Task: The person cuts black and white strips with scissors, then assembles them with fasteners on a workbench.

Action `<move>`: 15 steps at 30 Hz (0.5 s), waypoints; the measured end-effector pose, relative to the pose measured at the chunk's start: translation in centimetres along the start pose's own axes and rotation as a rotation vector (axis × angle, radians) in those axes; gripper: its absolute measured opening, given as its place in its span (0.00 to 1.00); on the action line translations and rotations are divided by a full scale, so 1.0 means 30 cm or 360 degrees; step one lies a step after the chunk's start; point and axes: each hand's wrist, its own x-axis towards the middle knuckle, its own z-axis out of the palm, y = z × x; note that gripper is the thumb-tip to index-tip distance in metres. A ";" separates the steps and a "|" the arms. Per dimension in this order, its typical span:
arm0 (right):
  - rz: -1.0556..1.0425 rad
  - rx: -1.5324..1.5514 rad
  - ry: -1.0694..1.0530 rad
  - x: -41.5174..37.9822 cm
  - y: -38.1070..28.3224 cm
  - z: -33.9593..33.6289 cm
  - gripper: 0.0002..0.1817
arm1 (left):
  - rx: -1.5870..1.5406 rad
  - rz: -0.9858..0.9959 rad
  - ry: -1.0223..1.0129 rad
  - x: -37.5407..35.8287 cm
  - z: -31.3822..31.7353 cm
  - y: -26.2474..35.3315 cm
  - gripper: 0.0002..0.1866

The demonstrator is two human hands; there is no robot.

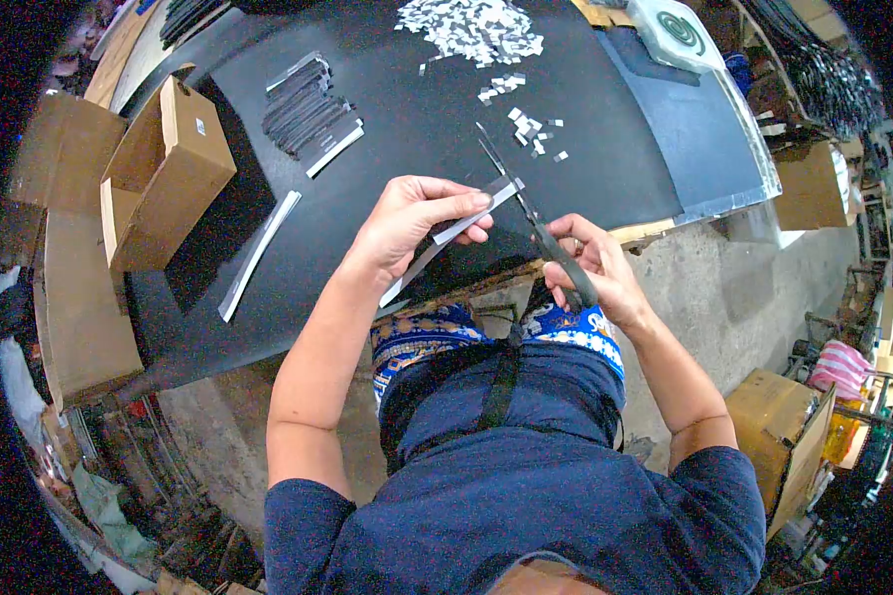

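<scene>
Between thumb and fingers, my left hand pinches a grey-and-white strip that slants up to the right. My right hand is wrapped round the handles of a pair of dark scissors. The scissor blades point up and away, with the strip's upper end right at them. Beyond the blades, several small white-and-grey cut pieces lie on the black tabletop. A large heap of the same pieces is farther back.
On the left of the table are a stack of dark strips, a lone white-edged strip and an open cardboard box. A dark blue sheet covers the right side. Another carton stands on the floor at right.
</scene>
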 end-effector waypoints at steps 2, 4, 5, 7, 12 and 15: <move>0.0027 0.0044 -0.0011 -0.001 0.000 -0.002 0.22 | -0.0018 -0.0017 -0.0004 0.000 0.002 0.001 0.09; 0.0007 0.0023 0.0034 0.001 0.004 -0.001 0.23 | -0.0015 -0.0013 -0.0003 0.000 0.002 0.000 0.09; 0.0007 0.0022 0.0033 0.001 0.004 0.001 0.23 | -0.0012 -0.0010 -0.0001 0.000 0.002 0.000 0.09; 0.0000 0.0042 0.0045 0.001 0.000 0.005 0.23 | -0.0013 -0.0015 0.0000 0.002 0.000 -0.001 0.09; 0.0014 -0.0024 0.0081 -0.001 -0.007 0.008 0.23 | -0.0026 -0.0025 -0.0002 0.003 0.001 0.001 0.09; 0.0036 -0.0039 0.0080 -0.003 -0.001 -0.004 0.23 | -0.0020 -0.0022 -0.0004 0.009 -0.004 -0.004 0.09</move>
